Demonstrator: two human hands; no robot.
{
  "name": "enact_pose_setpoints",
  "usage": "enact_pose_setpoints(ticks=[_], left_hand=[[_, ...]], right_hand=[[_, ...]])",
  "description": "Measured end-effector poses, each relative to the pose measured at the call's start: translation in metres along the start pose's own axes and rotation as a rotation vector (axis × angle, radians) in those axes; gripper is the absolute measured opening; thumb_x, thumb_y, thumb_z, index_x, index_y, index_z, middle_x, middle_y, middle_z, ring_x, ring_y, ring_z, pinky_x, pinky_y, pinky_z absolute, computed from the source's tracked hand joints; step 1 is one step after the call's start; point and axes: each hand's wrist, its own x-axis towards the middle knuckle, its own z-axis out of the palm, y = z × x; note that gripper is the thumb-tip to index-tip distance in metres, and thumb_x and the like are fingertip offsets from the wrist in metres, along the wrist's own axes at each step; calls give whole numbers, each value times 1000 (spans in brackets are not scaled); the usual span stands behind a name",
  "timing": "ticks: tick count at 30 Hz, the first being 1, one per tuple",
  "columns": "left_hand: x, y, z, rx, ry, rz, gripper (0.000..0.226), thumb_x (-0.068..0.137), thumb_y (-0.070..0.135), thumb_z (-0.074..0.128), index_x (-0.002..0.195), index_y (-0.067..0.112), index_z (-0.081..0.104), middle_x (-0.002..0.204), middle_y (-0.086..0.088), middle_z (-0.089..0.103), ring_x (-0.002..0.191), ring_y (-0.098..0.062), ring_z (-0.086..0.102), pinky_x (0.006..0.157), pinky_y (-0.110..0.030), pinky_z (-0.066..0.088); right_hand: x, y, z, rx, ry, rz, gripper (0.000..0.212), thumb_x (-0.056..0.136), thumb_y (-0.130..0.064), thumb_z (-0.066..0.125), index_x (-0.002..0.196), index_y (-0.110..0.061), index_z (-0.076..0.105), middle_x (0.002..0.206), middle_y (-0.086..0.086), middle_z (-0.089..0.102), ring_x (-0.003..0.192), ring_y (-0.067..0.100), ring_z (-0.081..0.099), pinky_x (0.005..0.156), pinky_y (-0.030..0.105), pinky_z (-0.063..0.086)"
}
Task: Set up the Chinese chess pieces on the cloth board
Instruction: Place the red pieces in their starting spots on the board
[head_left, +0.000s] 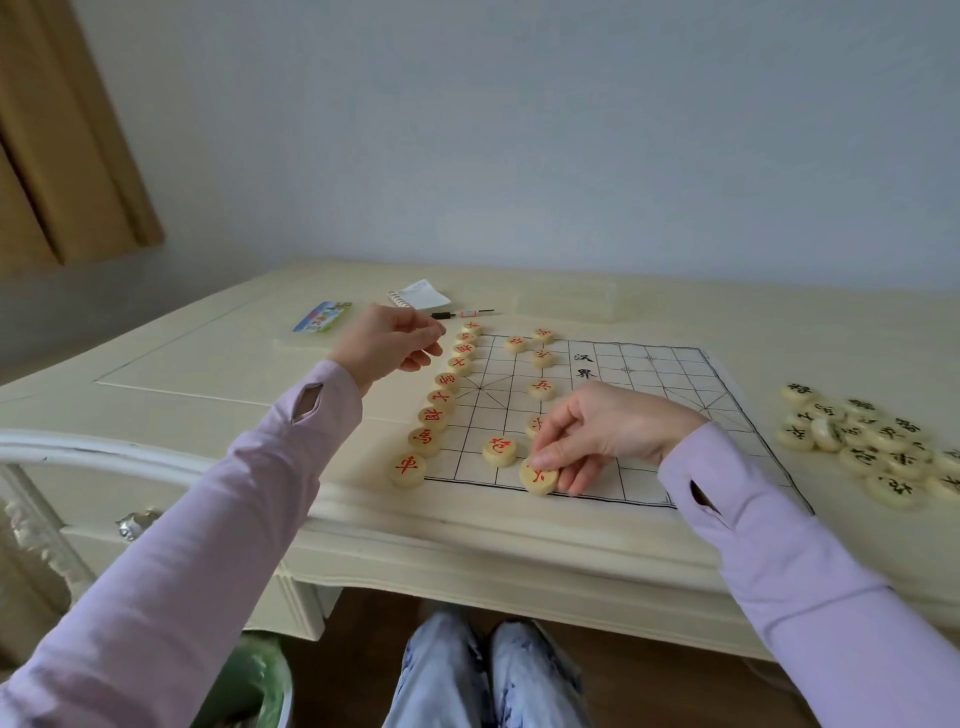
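Your right hand (597, 436) pinches a red-marked piece (540, 477) between thumb and fingertips, low over the near border line of the cloth board (649, 374). Just left of it a red cannon piece (500, 451) lies flat on the grid, and another red piece (534, 423) is half hidden behind your fingers. Farther along the same file stand three more red soldiers (541, 388), with a second cannon (515, 343) beside the far ones.

A row of red pieces (436, 415) runs in a line along the board's left edge, from the near corner to the far one. Your left hand (387, 340) hovers by the far end of that row, fingers curled in and thumb against the forefinger; you cannot tell whether anything is held inside.

A pile of black-marked pieces (862, 441) lies on the table (208, 364), right of the cloth and well apart from your hands. Beyond the board lie a pen (462, 314), a spiral notepad (418, 296) and a colourful card (322, 317).
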Motion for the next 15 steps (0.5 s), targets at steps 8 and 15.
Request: enact_pose_setpoints(ticks=[8,15], left_hand=[[-3,-1,1,12,-1,-8,10,92,12,58,86,14,66,75,-2,67,53,-3,58,58,-15,51],[-3,8,2,44,-15,2,10,92,13,57,91,12,67,77,-1,67,62,-10,58,58,-14,51]], right_hand=[[3,3,3,-60,24,37,2,83,-2,67,82,-2,68,72,9,67,49,7,63,51,19,56],[4,4,0,-112,116,30,5,81,-5,70,80,-4,66,72,14,64,51,10,60,51,20,56]])
